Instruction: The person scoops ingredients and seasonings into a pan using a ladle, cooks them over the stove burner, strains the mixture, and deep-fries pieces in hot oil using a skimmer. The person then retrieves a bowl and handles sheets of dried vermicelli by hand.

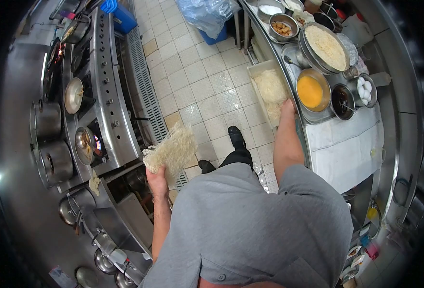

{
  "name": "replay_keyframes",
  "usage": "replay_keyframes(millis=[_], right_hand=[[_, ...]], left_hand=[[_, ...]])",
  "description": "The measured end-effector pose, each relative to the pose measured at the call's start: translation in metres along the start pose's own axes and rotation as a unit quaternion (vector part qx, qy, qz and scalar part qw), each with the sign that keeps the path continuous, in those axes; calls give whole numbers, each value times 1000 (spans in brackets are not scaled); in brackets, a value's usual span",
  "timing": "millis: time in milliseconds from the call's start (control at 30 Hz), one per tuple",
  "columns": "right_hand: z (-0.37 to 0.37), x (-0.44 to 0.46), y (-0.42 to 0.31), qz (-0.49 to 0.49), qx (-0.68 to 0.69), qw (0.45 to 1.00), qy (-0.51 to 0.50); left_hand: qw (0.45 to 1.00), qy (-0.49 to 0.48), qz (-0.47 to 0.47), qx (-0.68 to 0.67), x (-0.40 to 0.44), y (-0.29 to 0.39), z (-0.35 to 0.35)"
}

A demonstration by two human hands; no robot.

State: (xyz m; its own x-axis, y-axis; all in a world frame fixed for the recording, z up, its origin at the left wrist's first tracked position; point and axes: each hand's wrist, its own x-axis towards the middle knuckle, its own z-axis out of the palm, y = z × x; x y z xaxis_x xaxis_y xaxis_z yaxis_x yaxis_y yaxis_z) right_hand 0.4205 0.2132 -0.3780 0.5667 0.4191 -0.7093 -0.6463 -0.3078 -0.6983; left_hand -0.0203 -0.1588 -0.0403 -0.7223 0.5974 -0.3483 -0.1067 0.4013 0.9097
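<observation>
My left hand (157,181) grips a pale block of dried thin noodles (172,150) at its lower edge. The block hangs over the tiled floor beside the stove front. On the other side, my right hand (287,108) reaches to an open drawer-like bin (257,90) under the counter edge. More pale dried noodles (270,87) lie in that bin, close to the hand. The fingers of my right hand are mostly hidden, so whether they hold the bin's edge or noodles is unclear.
A stove (107,86) with pans, pots and a lit burner runs along the left. On the right counter stand a bowl of orange liquid (312,91), a bowl of pale crumbs (326,47), a pot of eggs (364,89) and a white cloth (344,149). Floor tiles look wet.
</observation>
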Motion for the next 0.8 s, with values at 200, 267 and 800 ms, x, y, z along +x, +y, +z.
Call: replay_keyframes(millis=[200,267,800], right_hand=[[-24,179,108,-387,-166,898,-125],[-1,1,-12,-315,-641,699,36],[16,-150,-57,-510,-773,293,-237]], left_hand=[[1000,-7,2,2,7,-3,0],[1000,-15,0,8,9,-2,1],[1000,-8,-7,-11,17,3,16]])
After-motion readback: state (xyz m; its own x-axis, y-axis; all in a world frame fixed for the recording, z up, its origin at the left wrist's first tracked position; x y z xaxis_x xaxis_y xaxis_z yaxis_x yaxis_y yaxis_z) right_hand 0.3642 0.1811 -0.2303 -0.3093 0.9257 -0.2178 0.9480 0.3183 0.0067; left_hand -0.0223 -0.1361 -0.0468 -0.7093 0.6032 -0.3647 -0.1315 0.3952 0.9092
